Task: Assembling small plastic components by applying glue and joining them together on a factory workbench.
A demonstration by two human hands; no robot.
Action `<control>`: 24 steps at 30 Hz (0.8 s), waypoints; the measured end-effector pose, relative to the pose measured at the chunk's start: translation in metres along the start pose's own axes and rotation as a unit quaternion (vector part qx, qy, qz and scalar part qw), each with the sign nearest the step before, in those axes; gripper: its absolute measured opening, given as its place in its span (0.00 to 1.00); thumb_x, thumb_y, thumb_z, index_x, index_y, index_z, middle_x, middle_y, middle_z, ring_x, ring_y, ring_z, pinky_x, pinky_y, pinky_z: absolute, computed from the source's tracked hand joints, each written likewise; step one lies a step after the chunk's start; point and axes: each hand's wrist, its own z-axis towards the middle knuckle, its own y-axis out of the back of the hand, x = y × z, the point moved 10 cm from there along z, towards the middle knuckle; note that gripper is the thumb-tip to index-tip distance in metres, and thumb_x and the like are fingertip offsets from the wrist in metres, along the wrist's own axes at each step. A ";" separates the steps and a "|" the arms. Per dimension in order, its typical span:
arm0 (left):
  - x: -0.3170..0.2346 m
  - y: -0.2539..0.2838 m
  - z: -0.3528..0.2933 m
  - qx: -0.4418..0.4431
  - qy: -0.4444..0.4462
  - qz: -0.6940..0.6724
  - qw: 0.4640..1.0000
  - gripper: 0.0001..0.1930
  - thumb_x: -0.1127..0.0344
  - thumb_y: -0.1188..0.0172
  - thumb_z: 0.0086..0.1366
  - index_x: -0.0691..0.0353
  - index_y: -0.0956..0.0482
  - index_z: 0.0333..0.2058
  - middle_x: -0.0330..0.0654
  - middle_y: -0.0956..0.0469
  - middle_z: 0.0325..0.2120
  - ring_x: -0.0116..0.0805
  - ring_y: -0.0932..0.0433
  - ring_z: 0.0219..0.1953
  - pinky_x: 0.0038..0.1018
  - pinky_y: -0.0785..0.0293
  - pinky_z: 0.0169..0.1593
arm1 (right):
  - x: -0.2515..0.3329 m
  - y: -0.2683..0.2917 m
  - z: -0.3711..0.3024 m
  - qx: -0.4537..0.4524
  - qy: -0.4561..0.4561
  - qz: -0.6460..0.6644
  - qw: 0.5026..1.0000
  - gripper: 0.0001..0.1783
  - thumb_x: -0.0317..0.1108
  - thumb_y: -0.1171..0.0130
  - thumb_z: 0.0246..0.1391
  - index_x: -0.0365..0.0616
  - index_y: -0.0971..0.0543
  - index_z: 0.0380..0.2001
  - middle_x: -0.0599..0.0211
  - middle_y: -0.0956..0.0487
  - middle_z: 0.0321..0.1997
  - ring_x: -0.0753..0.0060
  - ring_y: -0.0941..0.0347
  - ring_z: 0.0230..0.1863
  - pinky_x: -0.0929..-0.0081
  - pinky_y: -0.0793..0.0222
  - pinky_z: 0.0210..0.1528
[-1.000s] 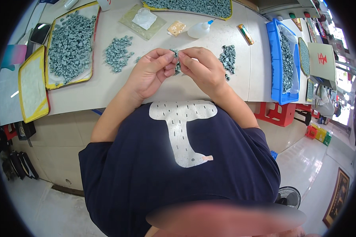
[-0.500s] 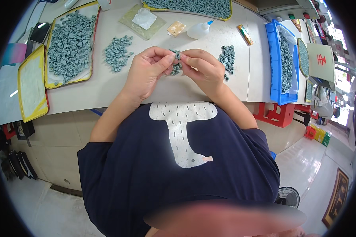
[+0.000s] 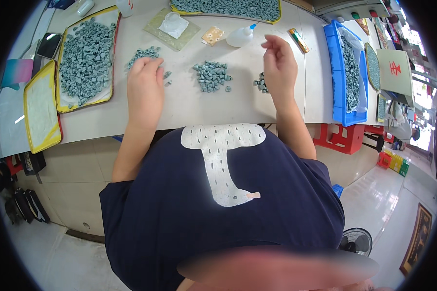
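Note:
My left hand (image 3: 145, 89) is lowered over the left pile of small grey-green stones (image 3: 148, 52), hiding part of it. Its fingers are bent, thumb and forefinger a little apart, with no stone visible between them. Above the right pile of stones (image 3: 260, 83) is my right hand (image 3: 280, 65), slightly blurred. The fingers are loosely curled and spaced apart, and I see nothing in them. Between the hands lies a middle heap of stones (image 3: 211, 76), touched by neither hand. A few loose stones (image 3: 167, 75) lie beside my left thumb.
A yellow-edged tray of stones (image 3: 87, 60) stands left, near a phone (image 3: 49, 45). At the back are another tray (image 3: 228, 7), a greenish mat (image 3: 153, 30), a white squeeze bottle (image 3: 239, 37) and a printed tube (image 3: 299, 40). A blue bin (image 3: 342, 118) stands right.
My hands have parted from their pinch over the middle heap. The left moved left onto its pile, the right moved right and farther away. The middle heap is now uncovered.

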 end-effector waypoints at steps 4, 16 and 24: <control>0.003 -0.015 -0.002 0.047 0.007 0.032 0.998 0.09 0.76 0.41 0.56 0.68 0.21 0.37 0.49 0.25 0.36 0.48 0.25 0.39 0.37 0.29 0.43 | 0.006 -0.013 0.008 0.044 0.038 -0.070 0.996 0.19 0.31 0.39 0.52 0.40 0.26 0.48 0.64 0.22 0.41 0.77 0.33 0.27 0.80 0.31 0.35; -0.036 -0.063 -0.012 0.226 0.203 -0.601 0.739 0.05 0.73 0.42 0.62 0.67 0.24 0.37 0.42 0.24 0.28 0.25 0.31 0.25 0.20 0.32 0.32 | -0.002 -0.032 0.003 0.138 -0.064 0.072 0.986 0.23 0.33 0.34 0.50 0.33 0.31 0.45 0.59 0.22 0.40 0.73 0.24 0.39 0.77 0.29 0.41; -0.047 -0.106 -0.028 0.272 0.279 -0.801 0.454 0.07 0.69 0.43 0.65 0.65 0.26 0.38 0.41 0.24 0.30 0.24 0.33 0.26 0.21 0.34 0.31 | 0.043 -0.009 -0.003 0.130 0.120 0.040 0.983 0.19 0.25 0.36 0.48 0.37 0.27 0.45 0.57 0.23 0.41 0.66 0.24 0.41 0.75 0.29 0.41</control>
